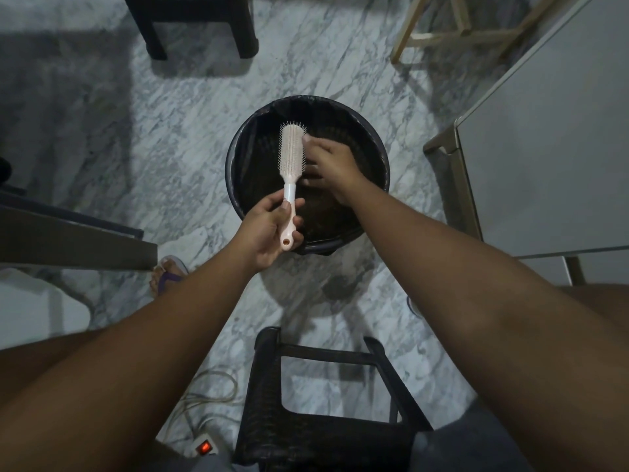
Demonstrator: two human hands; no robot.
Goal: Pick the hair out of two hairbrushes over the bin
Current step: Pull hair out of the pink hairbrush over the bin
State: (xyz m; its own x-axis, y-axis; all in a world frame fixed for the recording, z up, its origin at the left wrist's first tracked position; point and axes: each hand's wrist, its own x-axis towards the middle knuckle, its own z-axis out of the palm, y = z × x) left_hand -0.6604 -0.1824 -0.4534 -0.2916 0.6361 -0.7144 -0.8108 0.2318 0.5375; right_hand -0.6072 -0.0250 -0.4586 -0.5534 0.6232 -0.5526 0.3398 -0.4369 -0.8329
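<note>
Over the bin (235,172), which stood on the marble floor (143,137) between two dark stools, I held a pale pink hairbrush (291,155) bristles-up. My left hand (269,229) was closed round the handle near its looped end, fingers wrapped and thumb across the white collar. The brush head reached out above the black liner at the far-left part of the bin's mouth. My right hand (328,165) sat just beside the head on its right side, fingers curled loosely with the tips at the bristles. Whether it had any hair pinched I could not tell; the strands were too fine and the light too dim. Only one brush was in sight, so I judged the job no more than partway through.

To do this step well, I reckoned the brush had to stay square over the opening so that anything pulled free would drop into the liner, not onto the floor. The handle grip needed to be firm enough to resist the tug. The picking fingers would do best to work down to the base of the bristles and lift along their length toward the tips, then let go low inside the rim. A near stool (326,403) and a power strip (204,447) lay close to my legs.
</note>
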